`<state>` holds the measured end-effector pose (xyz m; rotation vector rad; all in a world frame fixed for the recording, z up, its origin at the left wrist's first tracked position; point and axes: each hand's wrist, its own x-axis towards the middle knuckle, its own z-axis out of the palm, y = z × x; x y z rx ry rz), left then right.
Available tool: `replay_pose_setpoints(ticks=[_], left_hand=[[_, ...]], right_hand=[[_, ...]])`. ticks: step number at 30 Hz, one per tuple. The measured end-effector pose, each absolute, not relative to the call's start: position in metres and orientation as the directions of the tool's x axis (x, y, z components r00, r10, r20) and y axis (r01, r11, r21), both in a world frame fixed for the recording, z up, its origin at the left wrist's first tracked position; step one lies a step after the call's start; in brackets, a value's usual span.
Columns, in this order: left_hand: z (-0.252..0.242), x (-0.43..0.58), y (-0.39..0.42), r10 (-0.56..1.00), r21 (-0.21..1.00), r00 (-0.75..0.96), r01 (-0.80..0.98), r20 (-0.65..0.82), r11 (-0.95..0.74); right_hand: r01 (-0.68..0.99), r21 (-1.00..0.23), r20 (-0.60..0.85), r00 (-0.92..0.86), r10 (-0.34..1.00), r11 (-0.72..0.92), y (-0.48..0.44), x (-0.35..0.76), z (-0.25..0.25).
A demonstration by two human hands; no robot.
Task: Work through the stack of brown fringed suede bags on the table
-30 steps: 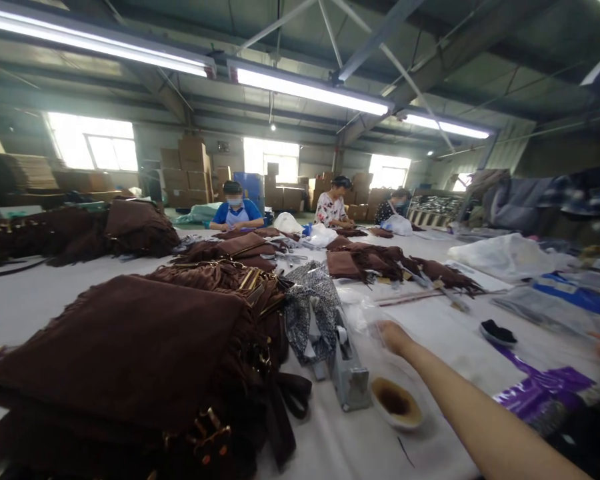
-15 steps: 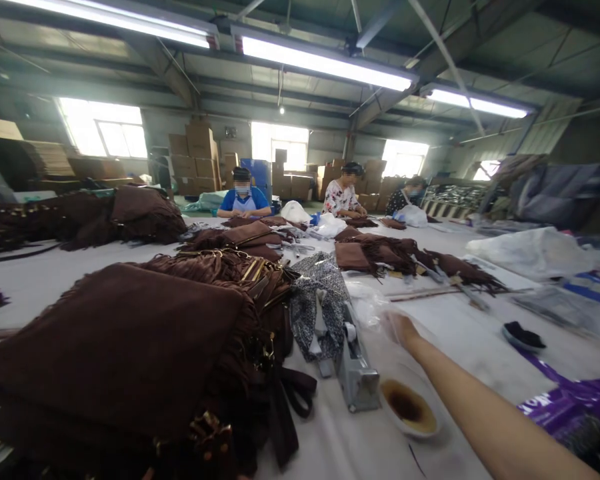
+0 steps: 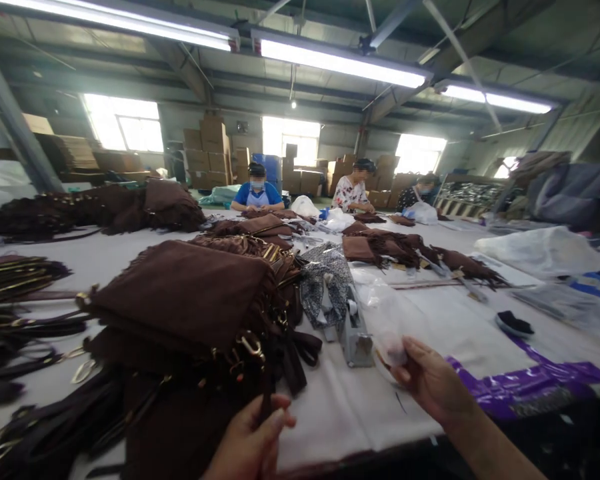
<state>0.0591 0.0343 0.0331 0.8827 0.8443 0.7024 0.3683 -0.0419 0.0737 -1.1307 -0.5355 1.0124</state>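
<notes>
My right hand (image 3: 433, 381) is low at the right, its fingers pinched on the near edge of a clear plastic bag (image 3: 384, 313) that lies across the white table (image 3: 340, 413). At the bottom centre my left hand (image 3: 250, 441) has thumb and fingers pressed together on a brown strap (image 3: 267, 400). That strap hangs from the pile of brown fringed suede bags (image 3: 190, 293) in front of me.
A grey tape dispenser (image 3: 356, 337) and a patterned cloth (image 3: 325, 280) sit just beyond the bag. Loose brown straps (image 3: 15, 313) lie at the left. Purple plastic (image 3: 530, 383) and a small dish (image 3: 513, 325) are at the right. Co-workers (image 3: 257, 193) sit at the far end, before cardboard boxes.
My right arm, stretched out to the plastic bag before, has drawn back toward me with the bag pinched. My left hand has come into view at the strap. The view has swung left.
</notes>
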Motion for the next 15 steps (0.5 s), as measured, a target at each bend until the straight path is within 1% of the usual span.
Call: replay_pose_setpoints(ticks=[2,4,6,9,13,15], left_hand=[[0.048,0.059,0.029,0.791,0.884,0.536,-0.162,-0.294,0.438],[0.059,0.057,0.026,0.761,0.905,0.599,-0.136,-0.249,0.403],[0.063,0.052,0.024,0.748,0.92,0.626,-0.12,-0.222,0.373],[0.057,0.045,0.021,0.753,0.933,0.618,-0.086,-0.226,0.35],[0.048,0.038,0.016,0.815,0.93,0.501,-0.054,-0.289,0.363],[0.046,0.036,0.014,0.833,0.929,0.463,-0.053,-0.303,0.367]], right_hand=[[-0.491,-0.871,-0.194,0.364,0.911,0.011,-0.047,0.318,0.07],[-0.544,-0.835,-0.264,0.268,0.927,-0.08,-0.048,0.275,0.062],[-0.576,-0.801,-0.314,0.176,0.933,-0.161,-0.047,0.242,0.052],[-0.579,-0.789,-0.313,0.088,0.946,-0.207,-0.043,0.213,0.041],[-0.585,-0.78,-0.268,-0.009,0.964,-0.222,-0.04,0.195,0.041],[-0.543,-0.811,-0.253,-0.014,0.967,-0.22,-0.04,0.189,0.042]])
